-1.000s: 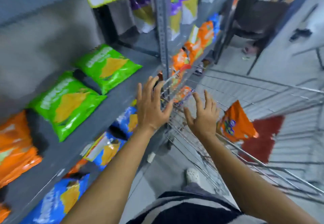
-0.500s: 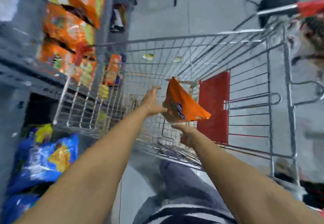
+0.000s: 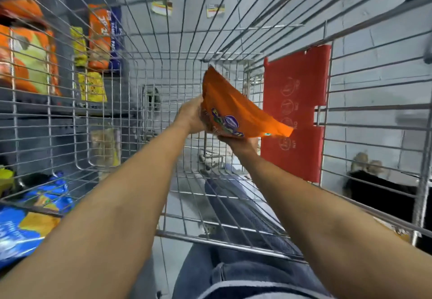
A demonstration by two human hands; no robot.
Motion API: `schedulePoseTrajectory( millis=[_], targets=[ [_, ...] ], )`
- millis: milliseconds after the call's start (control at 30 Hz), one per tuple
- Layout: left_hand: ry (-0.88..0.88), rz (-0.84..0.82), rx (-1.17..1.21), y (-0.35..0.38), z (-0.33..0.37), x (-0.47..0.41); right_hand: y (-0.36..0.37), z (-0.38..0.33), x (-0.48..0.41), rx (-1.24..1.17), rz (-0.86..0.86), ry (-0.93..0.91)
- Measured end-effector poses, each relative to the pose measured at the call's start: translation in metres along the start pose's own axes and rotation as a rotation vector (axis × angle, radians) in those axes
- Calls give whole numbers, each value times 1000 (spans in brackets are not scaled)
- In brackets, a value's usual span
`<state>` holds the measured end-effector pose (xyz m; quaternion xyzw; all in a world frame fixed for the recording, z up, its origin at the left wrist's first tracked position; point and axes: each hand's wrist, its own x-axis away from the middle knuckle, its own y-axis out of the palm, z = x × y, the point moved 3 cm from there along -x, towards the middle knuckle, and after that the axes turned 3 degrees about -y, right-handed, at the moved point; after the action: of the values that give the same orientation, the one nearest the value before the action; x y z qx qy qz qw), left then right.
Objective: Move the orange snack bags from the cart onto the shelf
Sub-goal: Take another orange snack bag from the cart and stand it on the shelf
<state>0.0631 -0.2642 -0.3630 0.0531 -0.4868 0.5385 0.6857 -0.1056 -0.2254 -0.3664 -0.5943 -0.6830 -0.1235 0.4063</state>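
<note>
Gripped at centre frame, an orange snack bag (image 3: 230, 109) is held by the left hand (image 3: 190, 117) and right hand (image 3: 240, 143) inside the cart (image 3: 210, 245).

No print on the orange snack bag (image 3: 236, 111) is legible.

The cart (image 3: 233, 249) is bare, shiny metal wire with a matt red plastic flap (image 3: 294, 111). The orange snack bag (image 3: 233, 111) is glossy, crinkled film. Blue bags (image 3: 21, 228) look equally slick.
</note>
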Motion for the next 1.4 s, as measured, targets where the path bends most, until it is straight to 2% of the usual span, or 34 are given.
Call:
schedulePoseTrajectory(
  millis=[100,133,233,367,533,633,733,867,1100,1200,1400],
  targets=[
    [7,4,21,-15,-5,8,-7,-11,2,88,117,-108],
    [25,-5,14,-23,-5,13,-8,-17,7,139,97,-127],
    [36,8,14,-57,-9,39,-1,-36,21,45,-22,-170],
    [51,165,193,-115,-22,101,20,-89,51,-49,-139,-337],
    [129,491,379,-173,-27,210,51,-161,110,-169,-326,-607],
    [179,766,433,-195,-26,283,67,-200,161,-266,-424,-742],
    [256,1042,444,-209,-21,361,80,-242,220,-334,-542,-905],
    [368,1330,535,-213,-15,467,93,-286,311,-394,-763,-1114],
    [430,1821,543,-195,-22,624,126,-315,454,-470,-1113,-1279],
    [383,2001,492,-179,-30,681,139,-315,513,-503,-1288,-1321],
    [266,2249,414,-139,-26,773,141,-315,611,-497,-1517,-1366]
  ],
)
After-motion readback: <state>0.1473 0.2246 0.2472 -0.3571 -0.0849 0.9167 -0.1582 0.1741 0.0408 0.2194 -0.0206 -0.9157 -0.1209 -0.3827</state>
